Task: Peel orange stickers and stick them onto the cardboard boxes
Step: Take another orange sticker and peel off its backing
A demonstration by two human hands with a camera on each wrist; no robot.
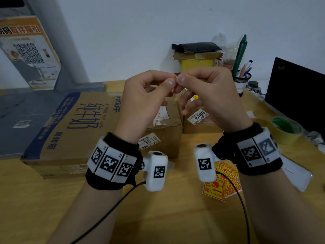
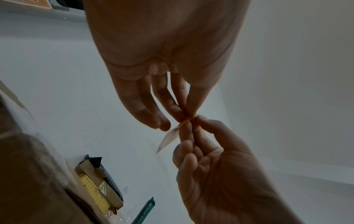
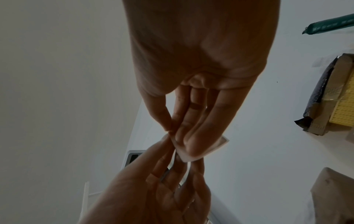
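While your forearms reach out over the wooden desk (image 1: pixel 175 217), the nearest thing to you is a loose pile of orange stickers (image 1: pixel 222 182) lying flat beneath your right wrist, partly hidden by the wrist camera and its cable. Above them your two hands meet in the air. Your left hand (image 1: pixel 146 97) pinches one orange sticker (image 1: pixel 175 78) between thumb and forefinger, and your right hand (image 1: pixel 207 95) pinches the same sticker from the other side, so the thumb tips almost touch; the other fingers of both hands hang loosely curled. In the left wrist view a thin orange edge (image 2: pixel 186 121) shows between the fingertips, with a pale sheet, seemingly the backing (image 2: pixel 168 140), hanging from it, and the right wrist view shows that white sheet (image 3: pixel 203 150) behind the right fingers. You cannot tell how far the sticker has come off. Under your hands sit three cardboard boxes: a big flat box (image 1: pixel 73 131) with blue print on the left, a smaller box (image 1: pixel 165 136) in the middle with a label reading 3510, and another small box (image 1: pixel 200 124) just to its right, labelled 9466. Further right lies a roll of tape (image 1: pixel 286 131), and behind it stands a dark laptop screen (image 1: pixel 295 92). By the wall are a mesh pen cup (image 1: pixel 241 81) and a stack with a yellow box (image 1: pixel 197 65).
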